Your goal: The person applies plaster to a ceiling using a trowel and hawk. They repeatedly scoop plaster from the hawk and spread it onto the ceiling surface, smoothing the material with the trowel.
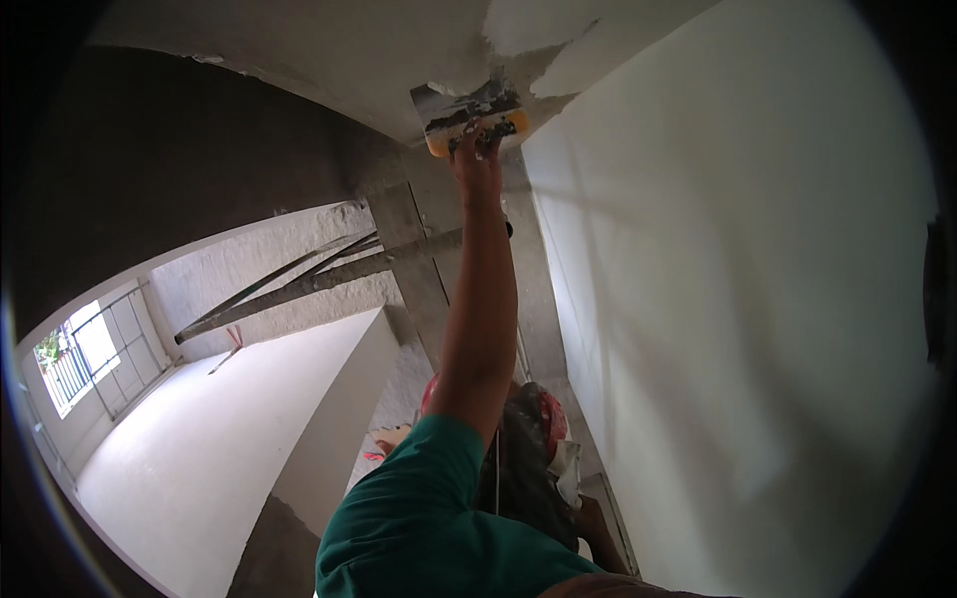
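Left hand (477,159) clamped on the trowel (467,112), up at the ceiling (379,60) near the white wall (718,249); the right's grip I cannot tell; best keep pressure even, blade low-angled, strokes overlapping.

L grip (477,167) — on scraper (467,112), nr ceiling (399,45)

Dim overall, daylight from the left; small rectangular barred window (80,357) partly burned to white; broad, smooth off-white wall (718,279) at right took soft, diffuse light, blurred shadows across its lower half; broad dark grey overhead beam (189,140) sank almost to black; wide metal putty blade with yellow-orange handle (469,118) sat in half-light, fine detail soft; straight edges bowed; black vignette all round, pale bluish flare along left rim.
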`<state>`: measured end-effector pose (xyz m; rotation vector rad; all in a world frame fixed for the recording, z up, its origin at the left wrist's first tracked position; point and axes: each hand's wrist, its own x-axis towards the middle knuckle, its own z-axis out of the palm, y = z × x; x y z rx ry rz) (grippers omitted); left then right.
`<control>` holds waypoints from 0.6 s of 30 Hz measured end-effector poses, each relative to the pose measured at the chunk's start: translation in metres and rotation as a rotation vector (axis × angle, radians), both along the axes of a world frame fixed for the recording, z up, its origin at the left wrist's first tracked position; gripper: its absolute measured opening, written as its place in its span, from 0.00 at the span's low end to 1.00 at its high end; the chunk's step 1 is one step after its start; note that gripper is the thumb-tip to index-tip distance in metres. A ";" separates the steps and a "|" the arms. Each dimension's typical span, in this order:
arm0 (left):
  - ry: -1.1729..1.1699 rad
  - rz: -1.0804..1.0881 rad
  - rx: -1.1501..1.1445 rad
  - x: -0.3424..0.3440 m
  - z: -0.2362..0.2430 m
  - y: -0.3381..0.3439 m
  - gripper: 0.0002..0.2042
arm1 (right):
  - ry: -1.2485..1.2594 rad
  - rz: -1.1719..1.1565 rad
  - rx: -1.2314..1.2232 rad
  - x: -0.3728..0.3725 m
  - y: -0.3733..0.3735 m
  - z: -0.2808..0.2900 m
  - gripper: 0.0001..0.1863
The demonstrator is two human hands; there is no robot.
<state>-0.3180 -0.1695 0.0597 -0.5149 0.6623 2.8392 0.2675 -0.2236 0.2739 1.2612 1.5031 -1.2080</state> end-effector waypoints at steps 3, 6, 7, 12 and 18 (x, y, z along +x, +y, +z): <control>0.037 -0.002 -0.021 -0.005 0.008 0.007 0.18 | 0.004 -0.029 -0.036 0.007 0.004 0.001 0.24; 0.080 0.013 -0.013 -0.009 0.003 0.006 0.17 | -0.012 -0.049 -0.035 0.005 0.001 -0.001 0.24; 0.087 0.025 -0.020 -0.012 0.003 0.006 0.17 | -0.024 -0.040 -0.032 0.001 0.002 0.000 0.24; 0.006 0.000 -0.028 -0.017 -0.017 0.006 0.17 | -0.010 -0.020 -0.043 -0.001 0.005 0.006 0.25; -0.055 -0.013 -0.036 -0.021 -0.035 0.008 0.17 | 0.015 -0.014 -0.041 0.008 0.005 -0.004 0.25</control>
